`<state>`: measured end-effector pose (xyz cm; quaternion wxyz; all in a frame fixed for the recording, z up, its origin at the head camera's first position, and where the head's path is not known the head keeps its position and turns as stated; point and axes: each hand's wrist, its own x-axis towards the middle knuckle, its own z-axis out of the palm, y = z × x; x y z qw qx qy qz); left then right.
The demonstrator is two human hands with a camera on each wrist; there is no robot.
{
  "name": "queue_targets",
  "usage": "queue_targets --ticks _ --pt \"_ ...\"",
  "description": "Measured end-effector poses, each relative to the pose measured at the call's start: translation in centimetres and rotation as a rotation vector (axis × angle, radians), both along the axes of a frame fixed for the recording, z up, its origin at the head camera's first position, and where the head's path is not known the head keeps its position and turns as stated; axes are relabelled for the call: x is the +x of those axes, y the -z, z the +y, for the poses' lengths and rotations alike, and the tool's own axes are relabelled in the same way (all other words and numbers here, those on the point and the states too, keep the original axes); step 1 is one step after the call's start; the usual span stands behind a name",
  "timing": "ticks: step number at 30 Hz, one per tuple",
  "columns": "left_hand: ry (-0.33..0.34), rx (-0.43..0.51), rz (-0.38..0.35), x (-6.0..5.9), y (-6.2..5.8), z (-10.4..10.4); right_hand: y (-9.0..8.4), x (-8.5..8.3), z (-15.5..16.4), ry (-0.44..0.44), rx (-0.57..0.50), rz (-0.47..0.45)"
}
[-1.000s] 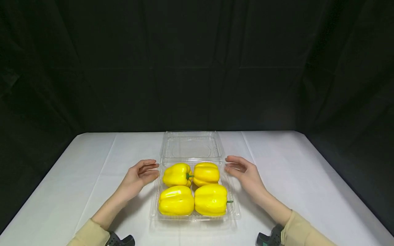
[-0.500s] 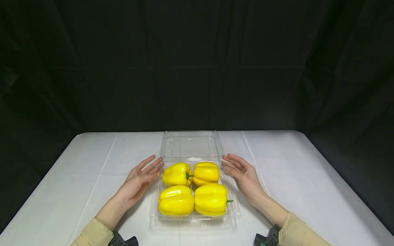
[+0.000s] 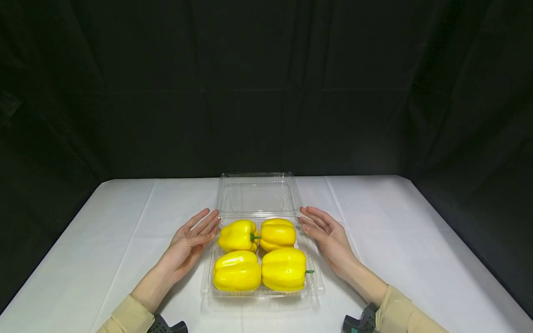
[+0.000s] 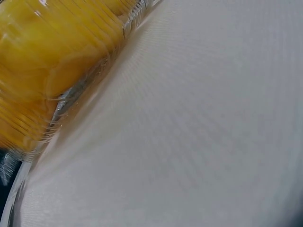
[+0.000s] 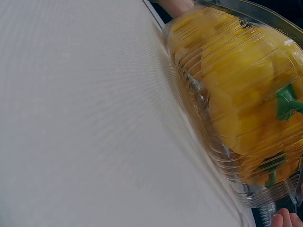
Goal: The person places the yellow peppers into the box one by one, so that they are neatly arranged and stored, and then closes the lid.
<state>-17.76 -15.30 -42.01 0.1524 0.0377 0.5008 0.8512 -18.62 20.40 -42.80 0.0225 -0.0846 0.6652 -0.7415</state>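
Four peppers: yellow bell peppers (image 3: 259, 254) sat two by two in the lower centre of the head frame, filling the base of the container.
Container: a clear plastic clamshell (image 3: 208, 286) lay on the white table (image 3: 104, 240); its hinged lid (image 3: 258, 196) stood open behind the peppers, tilted up from the cloth at its far edge.
Left hand: the left hand (image 3: 189, 240) lay to the left of the container, fingers straight and relaxed, gripping nothing — its fingertips (image 3: 213, 218) were at the back left corner, just beside the rear left pepper; actual contact with the plastic could not be told.
Right hand: the right hand (image 3: 326, 233) mirrored it on the right of the container, fingers extended and loose, holding nothing — its fingertips (image 3: 304, 217) reached the back right corner near the lid's hinge.
Left wrist view: blurred yellow behind ribbed clear plastic (image 4: 71, 90) filled the upper left of the frame, with white cloth across the rest.
Right wrist view: ribbed container wall (image 5: 222, 118) ran down the right of the frame with peppers and a green stem (image 5: 289, 101) behind it.
Sleeves: beige cuffs (image 3: 125, 317) showed at the bottom of the head frame.
Backdrop: black cloth (image 3: 266, 83) filled the upper half.
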Motion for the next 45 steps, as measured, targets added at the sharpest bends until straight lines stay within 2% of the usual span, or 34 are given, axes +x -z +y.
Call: queue_targets --ticks 14,29,38,45 --pt "-0.006 -0.007 0.026 -0.07 0.09 0.13 -0.01 0.0 -0.17 0.036 -0.018 0.014" --pt "-0.013 -0.005 0.015 -0.11 0.12 0.21 -0.17 0.02 -0.14 0.053 -0.018 0.015" --pt "-0.033 -0.04 0.003 -0.19 0.22 0.27 -0.02 -0.02 -0.21 0.048 -0.011 0.045" --pt "-0.013 -0.044 0.028 -0.18 0.32 0.07 0.1 -0.08 -0.29 0.035 -0.003 0.076"
